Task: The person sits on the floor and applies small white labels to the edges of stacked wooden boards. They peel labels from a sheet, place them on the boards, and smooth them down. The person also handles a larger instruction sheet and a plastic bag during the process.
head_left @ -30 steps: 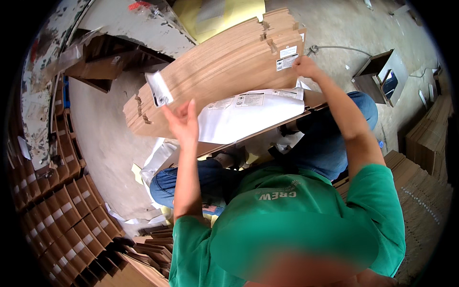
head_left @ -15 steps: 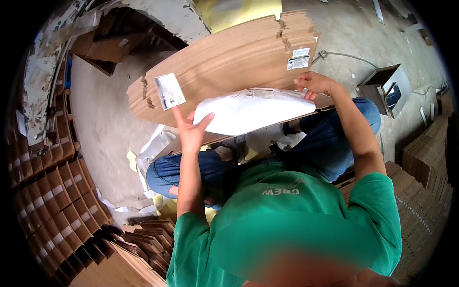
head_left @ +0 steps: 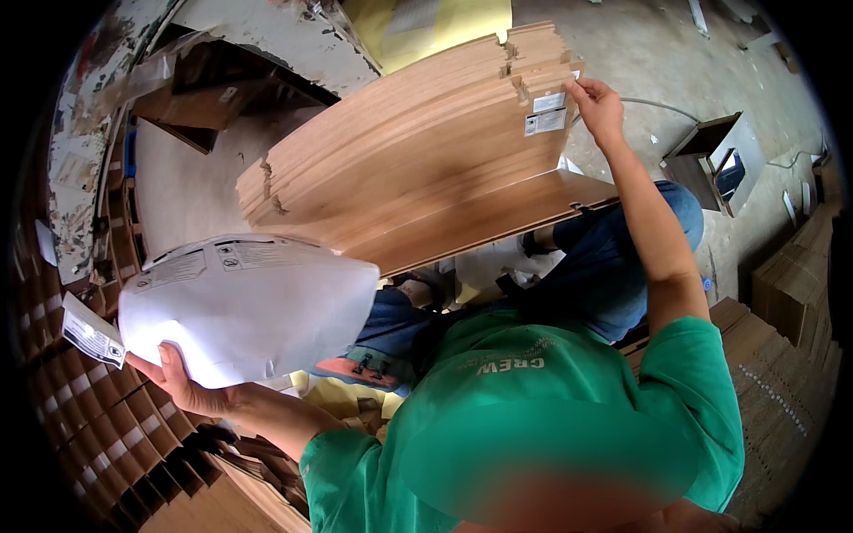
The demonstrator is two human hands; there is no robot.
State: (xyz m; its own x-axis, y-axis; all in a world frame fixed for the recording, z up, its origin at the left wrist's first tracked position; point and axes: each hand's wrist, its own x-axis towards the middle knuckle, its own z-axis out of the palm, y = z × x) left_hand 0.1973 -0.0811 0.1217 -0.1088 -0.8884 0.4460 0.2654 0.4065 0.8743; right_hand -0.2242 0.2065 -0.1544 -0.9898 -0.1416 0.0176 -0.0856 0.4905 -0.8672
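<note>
At the left, my left hand (head_left: pixel 188 384) grips a large white sheet of labels (head_left: pixel 258 311) by its lower edge, the thumb in front. A separate printed label (head_left: pixel 94 334) sticks out at its fingertip. My right hand (head_left: pixel 597 108) is closed at the upper right corner of a wood-grain panel (head_left: pixel 444 160), fingertips at its edge. Two white stickers (head_left: pixel 545 114) sit on the panel near that hand. The panel leans against a stack of similar notched boards (head_left: pixel 391 111). Another wood-grain board (head_left: pixel 480 218) lies flat across my knees, meeting the panel's lower edge.
A small open box-like cabinet (head_left: pixel 715 169) stands on the floor at right, near a cable (head_left: pixel 662 105). Brown slatted racks (head_left: pixel 98 409) fill the left side. Stacked boards (head_left: pixel 782 293) stand at the right, and a worn, peeling white surface (head_left: pixel 275 35) rises at the upper left.
My left hand has carried the label sheet down and left, away from the panel, uncovering the board on my knees. My right hand has left the sheet and moved up to the panel's corner.
</note>
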